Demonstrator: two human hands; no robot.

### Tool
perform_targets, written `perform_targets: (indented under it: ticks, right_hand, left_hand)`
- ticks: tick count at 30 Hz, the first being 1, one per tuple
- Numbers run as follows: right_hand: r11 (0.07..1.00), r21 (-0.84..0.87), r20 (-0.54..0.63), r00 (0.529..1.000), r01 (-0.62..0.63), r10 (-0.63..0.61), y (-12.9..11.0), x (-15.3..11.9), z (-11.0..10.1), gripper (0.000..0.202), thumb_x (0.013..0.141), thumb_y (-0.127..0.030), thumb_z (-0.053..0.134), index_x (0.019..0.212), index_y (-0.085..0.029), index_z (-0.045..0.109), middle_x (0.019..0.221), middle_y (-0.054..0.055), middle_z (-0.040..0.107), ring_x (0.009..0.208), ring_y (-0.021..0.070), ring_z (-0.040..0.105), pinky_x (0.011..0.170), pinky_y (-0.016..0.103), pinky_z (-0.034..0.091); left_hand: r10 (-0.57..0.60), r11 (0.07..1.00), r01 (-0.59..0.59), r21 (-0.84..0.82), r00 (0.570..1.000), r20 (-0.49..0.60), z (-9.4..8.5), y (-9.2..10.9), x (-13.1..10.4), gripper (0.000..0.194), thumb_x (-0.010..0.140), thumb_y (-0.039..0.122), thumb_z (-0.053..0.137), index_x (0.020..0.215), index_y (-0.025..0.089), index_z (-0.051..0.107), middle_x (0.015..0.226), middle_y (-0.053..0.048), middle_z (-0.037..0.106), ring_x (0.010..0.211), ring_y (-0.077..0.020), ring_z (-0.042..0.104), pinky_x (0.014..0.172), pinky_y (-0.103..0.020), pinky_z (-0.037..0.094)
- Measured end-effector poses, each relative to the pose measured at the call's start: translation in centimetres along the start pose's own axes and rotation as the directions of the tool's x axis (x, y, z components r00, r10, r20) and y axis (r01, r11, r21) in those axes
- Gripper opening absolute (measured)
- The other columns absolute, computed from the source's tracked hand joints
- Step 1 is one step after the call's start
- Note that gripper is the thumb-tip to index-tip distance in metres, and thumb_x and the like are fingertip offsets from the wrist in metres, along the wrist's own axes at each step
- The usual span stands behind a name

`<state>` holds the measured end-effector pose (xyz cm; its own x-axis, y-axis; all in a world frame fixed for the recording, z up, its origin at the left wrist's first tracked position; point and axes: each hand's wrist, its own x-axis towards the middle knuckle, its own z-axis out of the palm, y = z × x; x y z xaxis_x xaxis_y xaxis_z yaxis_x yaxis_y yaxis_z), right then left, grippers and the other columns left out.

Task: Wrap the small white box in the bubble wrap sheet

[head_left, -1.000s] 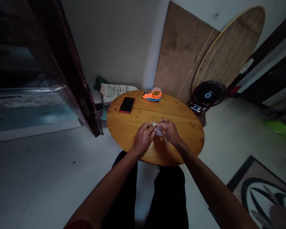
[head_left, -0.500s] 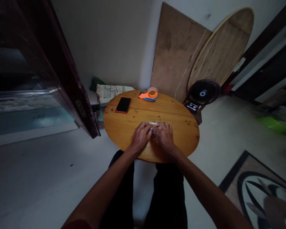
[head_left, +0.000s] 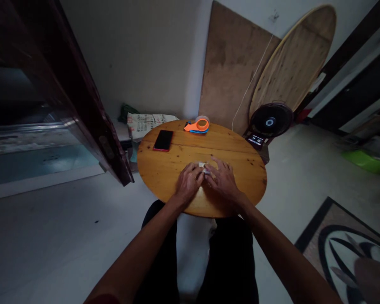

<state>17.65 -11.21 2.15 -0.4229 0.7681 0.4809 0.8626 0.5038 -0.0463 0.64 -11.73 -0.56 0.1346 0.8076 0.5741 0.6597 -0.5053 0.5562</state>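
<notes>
Between my hands on the round wooden table [head_left: 190, 145] lies a small, flat, pale piece [head_left: 202, 165], partly covered by fingers; its kind is too small to tell. My left hand [head_left: 188, 179] is closed over its left side, with the fingertips pressed down on it. My right hand [head_left: 224, 178] is at its right side, fingers spread, the thumb and a fingertip beside the piece. Whether these touch it I cannot tell. Beyond the hands stands an orange and blue tape dispenser [head_left: 196, 125] with a roll of clear tape.
A black phone with a red edge [head_left: 163, 140] lies at the table's left. Behind the table are a printed sack [head_left: 148, 121], a leaning brown board [head_left: 231, 63] and a round wooden top [head_left: 299, 59]. A black fan [head_left: 269, 122] stands to the right, a dark door frame [head_left: 104, 143] to the left.
My right hand has shifted slightly right and its fingers have spread apart, showing more of the pale piece. The left hand stays nearly in place. The view has tilted a little.
</notes>
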Motion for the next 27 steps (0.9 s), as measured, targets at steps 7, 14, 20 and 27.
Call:
perform_targets:
  ticks: [7, 14, 20, 27]
  right_hand:
    - [0.988, -0.143, 0.074, 0.996, 0.066, -0.055, -0.8, 1.1, -0.6, 0.027, 0.093, -0.026, 0.050, 0.109, -0.020, 0.070, 0.125, 0.014, 0.060, 0.113, 0.0297, 0.048, 0.090, 0.042, 0.034]
    - [0.982, -0.186, 0.044, 0.999, 0.024, -0.016, -1.8, 0.9, -0.8, 0.024, 0.093, -0.025, 0.050, 0.108, -0.020, 0.068, 0.124, 0.013, 0.060, 0.110, 0.0278, 0.049, 0.089, 0.040, 0.034]
    - [0.998, 0.005, 0.041, 0.997, -0.063, 0.063, -0.7, 0.7, -0.1, 0.029, 0.087, -0.029, 0.058, 0.112, -0.017, 0.064, 0.129, 0.015, 0.059, 0.118, 0.0289, 0.052, 0.098, 0.044, 0.038]
    - [0.960, 0.279, 0.280, 0.959, -0.035, -0.046, 2.8, 3.4, -0.2, 0.080, 0.077, -0.041, 0.068, 0.145, -0.013, 0.037, 0.148, 0.019, 0.041, 0.136, 0.0310, 0.041, 0.110, 0.049, 0.036]
  left_hand:
    - [0.011, 1.000, -0.011, 0.007, 1.000, -0.003, 0.1, -0.2, 0.1, 0.017, 0.089, 0.019, 0.056, 0.099, 0.021, 0.070, 0.092, -0.006, 0.061, 0.092, -0.0184, 0.055, 0.084, -0.029, 0.047]
    - [0.022, 0.999, -0.022, 0.024, 1.000, 0.000, 0.0, -0.1, 0.0, 0.018, 0.089, 0.018, 0.055, 0.101, 0.020, 0.068, 0.097, -0.006, 0.060, 0.094, -0.0184, 0.054, 0.086, -0.030, 0.046]
    - [-0.003, 0.998, 0.003, 0.056, 1.000, -0.002, 0.0, 0.0, -0.1, 0.014, 0.088, 0.020, 0.057, 0.096, 0.021, 0.068, 0.094, -0.006, 0.057, 0.091, -0.0186, 0.051, 0.083, -0.029, 0.045]
    - [0.006, 0.998, -0.006, 0.062, 1.000, 0.010, -0.1, -0.1, 0.0, 0.013, 0.088, 0.018, 0.056, 0.095, 0.021, 0.067, 0.095, -0.006, 0.056, 0.093, -0.0189, 0.051, 0.084, -0.030, 0.044]
